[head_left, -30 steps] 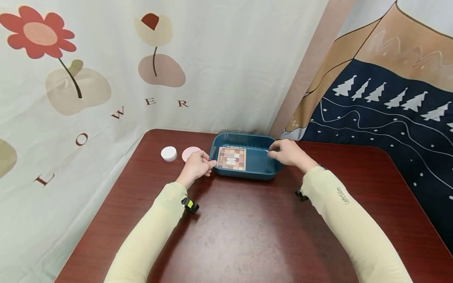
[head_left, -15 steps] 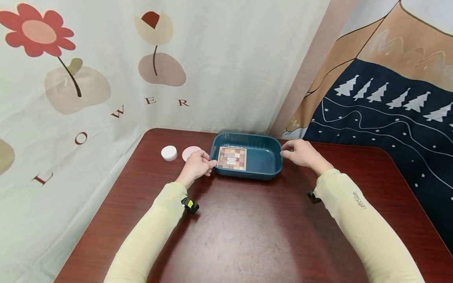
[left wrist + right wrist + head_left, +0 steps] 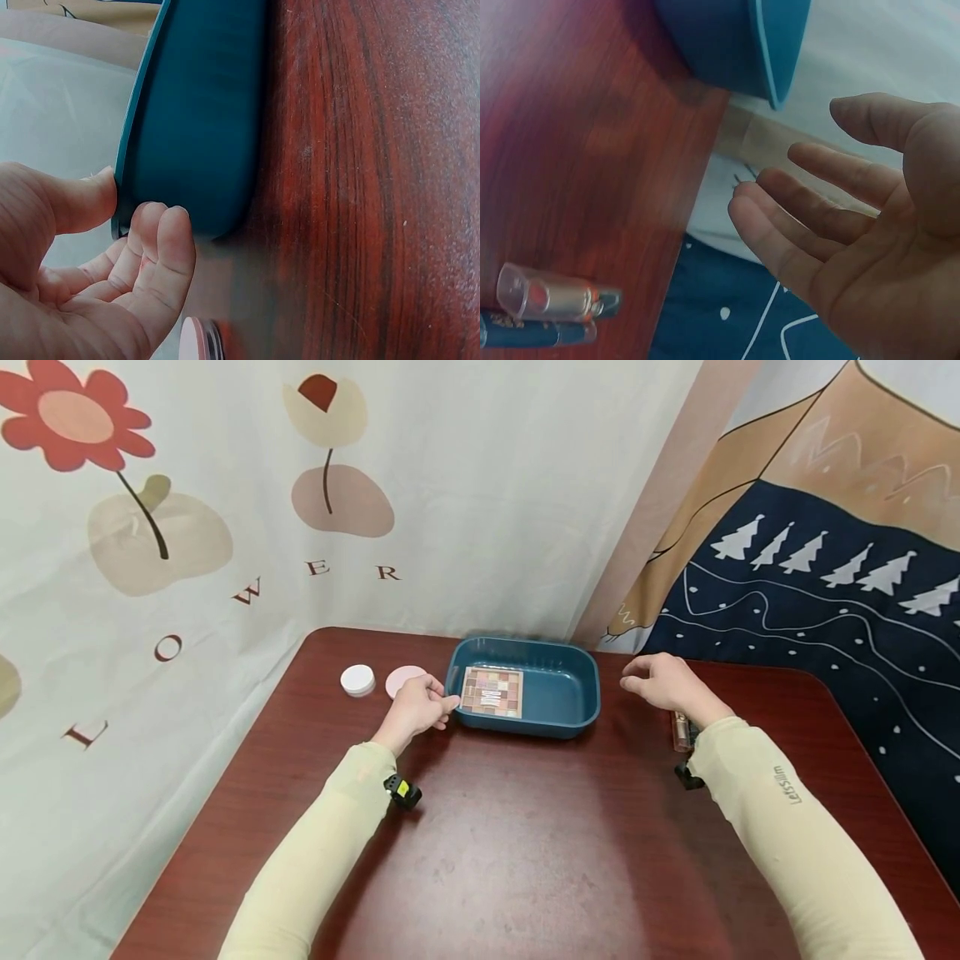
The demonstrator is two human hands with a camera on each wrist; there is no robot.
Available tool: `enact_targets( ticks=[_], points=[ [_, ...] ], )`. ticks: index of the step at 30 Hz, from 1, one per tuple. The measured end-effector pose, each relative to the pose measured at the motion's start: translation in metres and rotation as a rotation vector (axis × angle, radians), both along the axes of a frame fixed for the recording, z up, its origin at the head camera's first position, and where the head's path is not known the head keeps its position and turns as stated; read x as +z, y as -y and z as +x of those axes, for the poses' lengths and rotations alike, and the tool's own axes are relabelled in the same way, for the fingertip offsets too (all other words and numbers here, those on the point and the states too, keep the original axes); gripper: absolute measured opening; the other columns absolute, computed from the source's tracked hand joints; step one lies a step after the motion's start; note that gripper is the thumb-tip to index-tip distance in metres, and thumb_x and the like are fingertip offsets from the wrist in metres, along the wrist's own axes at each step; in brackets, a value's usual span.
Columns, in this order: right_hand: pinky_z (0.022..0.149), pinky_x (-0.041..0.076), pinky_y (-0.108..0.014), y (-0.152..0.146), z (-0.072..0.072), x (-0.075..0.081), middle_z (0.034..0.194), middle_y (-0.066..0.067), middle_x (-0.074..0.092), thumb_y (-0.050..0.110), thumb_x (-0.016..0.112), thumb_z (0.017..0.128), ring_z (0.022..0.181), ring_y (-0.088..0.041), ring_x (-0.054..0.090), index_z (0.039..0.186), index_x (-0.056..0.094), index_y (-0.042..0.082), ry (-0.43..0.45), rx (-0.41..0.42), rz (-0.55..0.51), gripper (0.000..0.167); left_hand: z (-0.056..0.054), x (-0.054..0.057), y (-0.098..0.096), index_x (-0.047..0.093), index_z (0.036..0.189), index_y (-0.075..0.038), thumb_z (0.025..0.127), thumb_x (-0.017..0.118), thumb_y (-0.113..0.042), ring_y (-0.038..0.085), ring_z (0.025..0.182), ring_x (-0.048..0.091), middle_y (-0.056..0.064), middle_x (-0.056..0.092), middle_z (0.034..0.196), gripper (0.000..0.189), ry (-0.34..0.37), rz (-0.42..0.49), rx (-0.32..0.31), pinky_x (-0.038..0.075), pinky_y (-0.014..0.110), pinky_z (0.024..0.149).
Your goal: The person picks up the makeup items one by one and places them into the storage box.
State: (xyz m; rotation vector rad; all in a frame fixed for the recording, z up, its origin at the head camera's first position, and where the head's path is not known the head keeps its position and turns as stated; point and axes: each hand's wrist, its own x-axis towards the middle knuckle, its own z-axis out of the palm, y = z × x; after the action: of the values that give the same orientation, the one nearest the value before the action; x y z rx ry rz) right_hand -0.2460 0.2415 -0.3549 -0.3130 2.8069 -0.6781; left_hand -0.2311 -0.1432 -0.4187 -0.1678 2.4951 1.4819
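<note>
My left hand point(image 3: 417, 703) pinches the left rim of a dark teal plastic bin point(image 3: 543, 727). In the left wrist view the thumb presses the rim and the fingers curl under its outer side. Inside the bin, toward the left, lies a flat eyeshadow palette point(image 3: 491, 692) with many coloured squares. My right hand point(image 3: 663, 682) hovers to the right of the bin, apart from it. Its fingers point(image 3: 780, 247) are loosely bent and hold nothing. Below the right hand lie a clear-capped lipstick point(image 3: 551, 296) and a dark blue tube point(image 3: 525, 331), partly covered by the wrist in the head view.
A white round jar point(image 3: 357, 680) and a pink round compact point(image 3: 406, 680) stand left of the bin; the left hand partly covers the compact. The reddish wooden table point(image 3: 495, 827) ends at a flower-printed curtain point(image 3: 487, 527) and a dark blue tree-printed cloth point(image 3: 795, 610).
My right hand has moved from over the bin's right side out to the right, and the lipstick has come into view beside its wrist. The left hand has stayed on the rim.
</note>
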Motion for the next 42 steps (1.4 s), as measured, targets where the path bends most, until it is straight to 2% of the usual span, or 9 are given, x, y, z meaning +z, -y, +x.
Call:
enact_targets(
  ticks=[7,11,16,25,36,42],
  points=[
    [0.094,0.051,-0.058,-0.014,0.001,-0.001,0.135,-0.033,0.058,0.024,0.055,0.104,0.113,-0.043,0.056,0.132,0.063,-0.005,0.026,-0.046,0.006,0.041,-0.002,0.002,-0.001,0.055,0.105,0.002,0.097,0.074,-0.013,0.015,0.061,0.065,0.012,0.066,0.080,0.025,0.003,-0.007,-0.001,0.064,0.038,0.073],
    [0.086,0.053,-0.053,-0.023,0.002,-0.003,0.128,-0.032,0.061,0.025,0.055,0.104,0.103,-0.040,0.057,0.132,0.063,-0.005,0.029,-0.075,0.016,0.041,-0.005,0.004,-0.003,0.056,0.105,0.002,0.096,0.075,-0.014,0.014,0.059,0.066,0.013,0.066,0.080,0.026,0.006,-0.017,-0.010,0.064,0.038,0.072],
    [0.093,0.051,-0.058,-0.033,0.001,-0.007,0.128,-0.033,0.062,0.023,0.055,0.104,0.108,-0.042,0.056,0.131,0.063,-0.007,0.027,-0.094,0.029,0.041,-0.005,0.007,-0.003,0.056,0.106,0.002,0.097,0.074,-0.015,0.015,0.060,0.066,0.012,0.067,0.080,0.027,0.012,-0.032,-0.015,0.064,0.037,0.072],
    [0.099,0.049,-0.063,-0.047,0.002,-0.020,0.131,-0.036,0.059,0.021,0.055,0.103,0.115,-0.048,0.056,0.130,0.061,-0.011,0.052,-0.106,0.062,0.043,-0.005,0.003,-0.003,0.055,0.104,0.002,0.097,0.073,-0.014,0.014,0.060,0.065,0.012,0.066,0.080,0.025,0.008,-0.020,-0.024,0.063,0.036,0.070],
    [0.086,0.056,-0.054,-0.057,0.000,-0.034,0.121,-0.036,0.063,0.015,0.057,0.100,0.099,-0.043,0.060,0.123,0.063,-0.013,0.029,-0.131,0.102,0.037,-0.005,0.000,-0.001,0.057,0.105,0.002,0.097,0.075,-0.015,0.014,0.060,0.065,0.012,0.067,0.080,0.026,0.024,-0.023,-0.008,0.064,0.035,0.070],
    [0.092,0.054,-0.061,-0.063,0.000,-0.039,0.124,-0.038,0.059,0.014,0.055,0.101,0.106,-0.048,0.058,0.126,0.060,-0.015,0.045,-0.165,0.136,0.039,-0.004,0.000,0.000,0.057,0.105,0.002,0.096,0.075,-0.015,0.014,0.060,0.066,0.012,0.066,0.080,0.026,0.029,-0.012,-0.004,0.064,0.035,0.071]
  ],
)
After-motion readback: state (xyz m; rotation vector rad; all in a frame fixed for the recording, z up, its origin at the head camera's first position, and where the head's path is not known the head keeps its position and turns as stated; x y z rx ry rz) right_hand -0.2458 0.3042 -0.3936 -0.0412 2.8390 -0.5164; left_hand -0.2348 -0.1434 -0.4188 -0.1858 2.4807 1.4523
